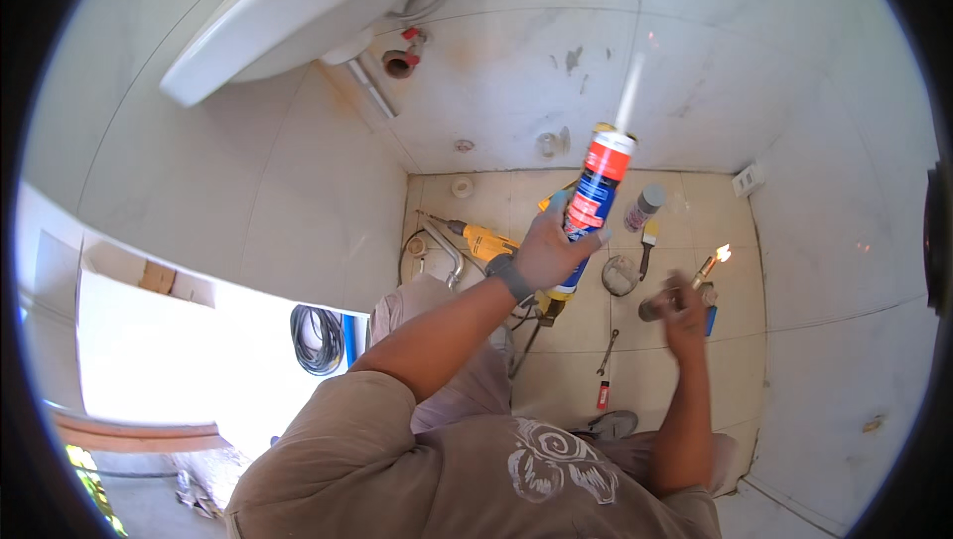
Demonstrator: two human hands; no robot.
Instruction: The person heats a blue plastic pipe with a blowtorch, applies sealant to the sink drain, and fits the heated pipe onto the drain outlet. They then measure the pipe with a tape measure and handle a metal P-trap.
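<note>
My left hand is closed around a sealant cartridge with a blue, white and red label. Its long white nozzle points up and away toward the far wall. The cartridge sits in a caulking gun, whose yellow and dark parts show at both ends. To the right, my right hand is somewhat smeared by motion, its fingers around what looks like a small hand torch. The torch has a dark body and a brass-coloured tube, with a bright flame at its tip.
A yellow drill lies left of my left hand beside a chrome pipe. Right of it are a spray can, brush, round tin and wrench. A white basin overhangs the far left.
</note>
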